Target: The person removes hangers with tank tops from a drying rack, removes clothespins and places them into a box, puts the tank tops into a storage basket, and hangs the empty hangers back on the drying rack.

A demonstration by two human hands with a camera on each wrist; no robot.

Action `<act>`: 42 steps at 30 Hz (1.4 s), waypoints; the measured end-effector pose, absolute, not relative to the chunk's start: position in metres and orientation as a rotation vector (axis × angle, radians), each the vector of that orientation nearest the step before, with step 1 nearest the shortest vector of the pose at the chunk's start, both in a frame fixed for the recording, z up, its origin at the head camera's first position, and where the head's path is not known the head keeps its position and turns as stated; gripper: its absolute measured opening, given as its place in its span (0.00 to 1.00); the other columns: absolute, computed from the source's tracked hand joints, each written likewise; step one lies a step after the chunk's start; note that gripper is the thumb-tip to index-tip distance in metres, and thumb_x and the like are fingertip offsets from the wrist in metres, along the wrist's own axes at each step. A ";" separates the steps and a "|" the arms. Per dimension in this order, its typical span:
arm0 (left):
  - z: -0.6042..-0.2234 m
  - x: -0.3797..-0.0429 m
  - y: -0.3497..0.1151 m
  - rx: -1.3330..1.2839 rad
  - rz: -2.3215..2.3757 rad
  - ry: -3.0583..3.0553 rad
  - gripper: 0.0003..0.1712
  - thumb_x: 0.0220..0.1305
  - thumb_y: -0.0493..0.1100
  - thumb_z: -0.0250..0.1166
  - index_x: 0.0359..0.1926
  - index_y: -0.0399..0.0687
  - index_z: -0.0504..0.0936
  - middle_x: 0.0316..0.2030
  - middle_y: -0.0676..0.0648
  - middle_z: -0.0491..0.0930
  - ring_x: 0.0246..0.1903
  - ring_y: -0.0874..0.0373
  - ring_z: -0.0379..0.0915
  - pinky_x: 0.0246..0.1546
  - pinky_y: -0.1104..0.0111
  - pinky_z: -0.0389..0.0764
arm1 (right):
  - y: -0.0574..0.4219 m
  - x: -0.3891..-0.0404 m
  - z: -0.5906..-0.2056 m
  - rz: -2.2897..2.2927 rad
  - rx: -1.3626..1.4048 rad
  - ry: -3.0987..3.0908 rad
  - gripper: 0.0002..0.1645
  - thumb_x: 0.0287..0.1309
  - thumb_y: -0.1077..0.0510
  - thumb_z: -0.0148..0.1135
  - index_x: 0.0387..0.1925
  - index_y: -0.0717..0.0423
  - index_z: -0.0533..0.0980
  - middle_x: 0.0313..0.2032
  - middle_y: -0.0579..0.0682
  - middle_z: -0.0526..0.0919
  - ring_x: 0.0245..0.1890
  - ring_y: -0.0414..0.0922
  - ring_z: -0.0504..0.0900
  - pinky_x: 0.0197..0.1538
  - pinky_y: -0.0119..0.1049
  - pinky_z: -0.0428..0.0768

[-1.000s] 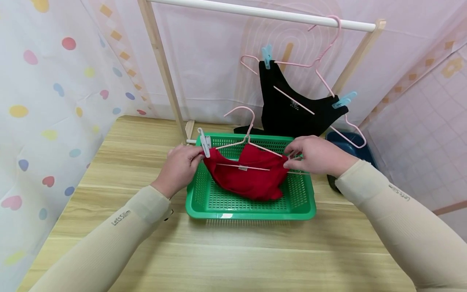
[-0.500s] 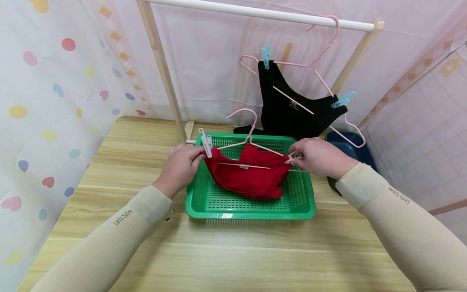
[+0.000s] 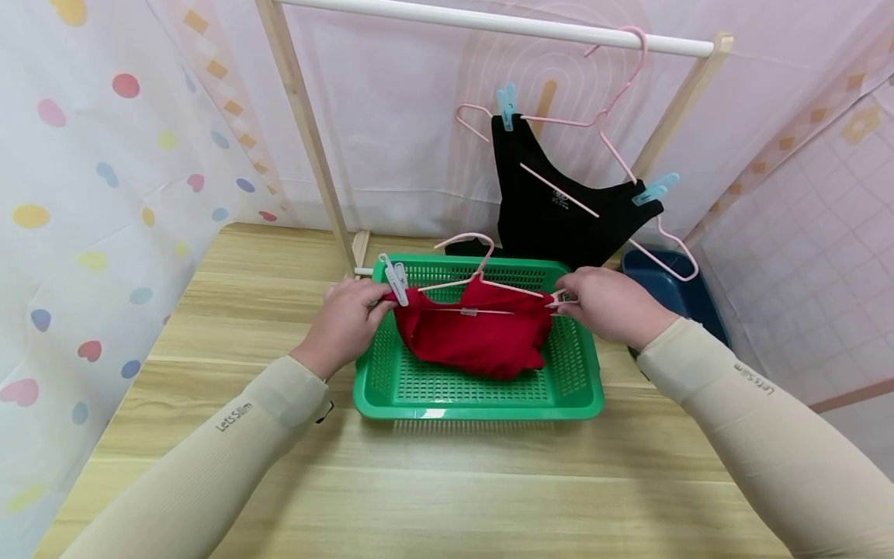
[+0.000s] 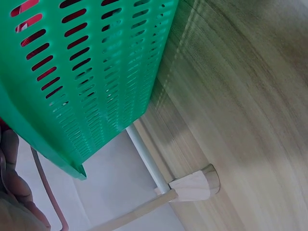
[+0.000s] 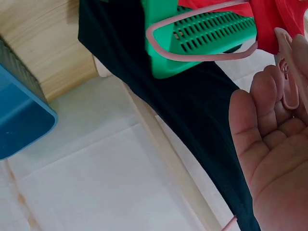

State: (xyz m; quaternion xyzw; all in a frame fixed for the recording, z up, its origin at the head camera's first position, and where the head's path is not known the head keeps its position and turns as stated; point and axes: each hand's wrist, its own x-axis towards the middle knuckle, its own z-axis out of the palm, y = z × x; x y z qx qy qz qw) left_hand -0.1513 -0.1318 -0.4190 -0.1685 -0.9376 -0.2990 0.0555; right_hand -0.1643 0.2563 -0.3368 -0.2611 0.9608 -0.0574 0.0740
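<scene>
A red tank top (image 3: 475,338) hangs on a pink hanger (image 3: 478,242) over the green basket (image 3: 482,411). My left hand (image 3: 349,318) pinches the top's left shoulder at the hanger's end, where a grey clothespin (image 3: 396,281) is clipped. At the other shoulder my right hand (image 3: 615,304) pinches a pale pink clothespin (image 3: 560,299), whose tip is at the red strap. In the right wrist view, that clothespin (image 5: 290,82) lies between thumb and fingers, near the hanger's looped end (image 5: 159,41). The left wrist view shows only part of the left hand (image 4: 19,202) beside the basket's wall.
Behind the basket stands a drying rack with a white rail (image 3: 503,27). A black top (image 3: 559,202) hangs there from another pink hanger (image 3: 615,101), held by blue clothespins (image 3: 507,105). A dark blue bin (image 3: 673,291) stands at the right on the wooden table (image 3: 447,489).
The pink clothespin has moved onto the right shoulder strap, and my right fingers have drawn together on it. The hanger's hook has tipped lower, toward me. My left hand keeps its place.
</scene>
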 end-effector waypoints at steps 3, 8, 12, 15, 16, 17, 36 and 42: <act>-0.421 -0.152 -0.132 -0.513 -0.897 -2.842 0.12 0.76 0.43 0.65 0.54 0.48 0.88 0.51 0.43 0.89 0.51 0.44 0.77 0.59 0.45 0.68 | 0.256 -0.163 -0.339 -0.139 -0.807 2.895 0.16 0.69 0.57 0.70 0.53 0.60 0.84 0.44 0.55 0.88 0.40 0.49 0.85 0.50 0.47 0.87; -0.424 -0.153 -0.132 -0.516 -0.889 -2.840 0.12 0.76 0.43 0.65 0.54 0.48 0.88 0.50 0.44 0.89 0.51 0.44 0.79 0.61 0.44 0.68 | 0.258 -0.163 -0.341 -0.111 -0.833 2.904 0.15 0.69 0.58 0.70 0.53 0.61 0.84 0.44 0.57 0.88 0.42 0.50 0.86 0.51 0.49 0.87; -0.427 -0.153 -0.133 -0.522 -0.891 -2.830 0.12 0.76 0.42 0.65 0.54 0.49 0.89 0.51 0.44 0.89 0.52 0.46 0.80 0.61 0.43 0.68 | 0.259 -0.164 -0.343 -0.108 -0.842 2.904 0.15 0.68 0.58 0.70 0.53 0.61 0.84 0.44 0.57 0.88 0.41 0.50 0.86 0.51 0.48 0.87; -0.428 -0.153 -0.134 -0.524 -0.891 -2.824 0.12 0.75 0.42 0.65 0.54 0.49 0.89 0.51 0.45 0.89 0.53 0.46 0.81 0.61 0.43 0.68 | 0.260 -0.164 -0.345 -0.107 -0.845 2.903 0.15 0.68 0.59 0.70 0.53 0.61 0.83 0.44 0.57 0.88 0.41 0.50 0.85 0.50 0.48 0.87; -0.429 -0.153 -0.134 -0.524 -0.891 -2.823 0.12 0.75 0.42 0.65 0.54 0.49 0.89 0.51 0.45 0.89 0.54 0.46 0.81 0.61 0.44 0.68 | 0.260 -0.164 -0.345 -0.107 -0.845 2.903 0.15 0.68 0.59 0.70 0.52 0.61 0.83 0.44 0.57 0.88 0.41 0.50 0.85 0.50 0.48 0.87; -0.429 -0.152 -0.134 -0.525 -0.893 -2.820 0.12 0.75 0.42 0.65 0.54 0.49 0.89 0.51 0.45 0.89 0.54 0.46 0.81 0.61 0.44 0.68 | 0.260 -0.164 -0.346 -0.105 -0.845 2.902 0.15 0.68 0.59 0.70 0.52 0.61 0.83 0.44 0.57 0.88 0.40 0.50 0.85 0.50 0.48 0.87; -0.431 -0.152 -0.134 -0.497 -0.914 -2.848 0.12 0.76 0.42 0.64 0.55 0.49 0.89 0.54 0.45 0.88 0.51 0.45 0.78 0.58 0.47 0.67 | 0.261 -0.165 -0.349 -0.100 -0.848 2.911 0.16 0.69 0.57 0.70 0.53 0.62 0.83 0.43 0.57 0.88 0.38 0.49 0.85 0.47 0.48 0.87; -0.431 -0.152 -0.134 -0.499 -0.901 -2.846 0.13 0.76 0.42 0.64 0.55 0.49 0.89 0.55 0.45 0.88 0.51 0.45 0.78 0.58 0.46 0.68 | 0.262 -0.164 -0.349 -0.098 -0.844 2.911 0.16 0.68 0.57 0.70 0.53 0.62 0.83 0.43 0.57 0.88 0.38 0.49 0.85 0.47 0.48 0.87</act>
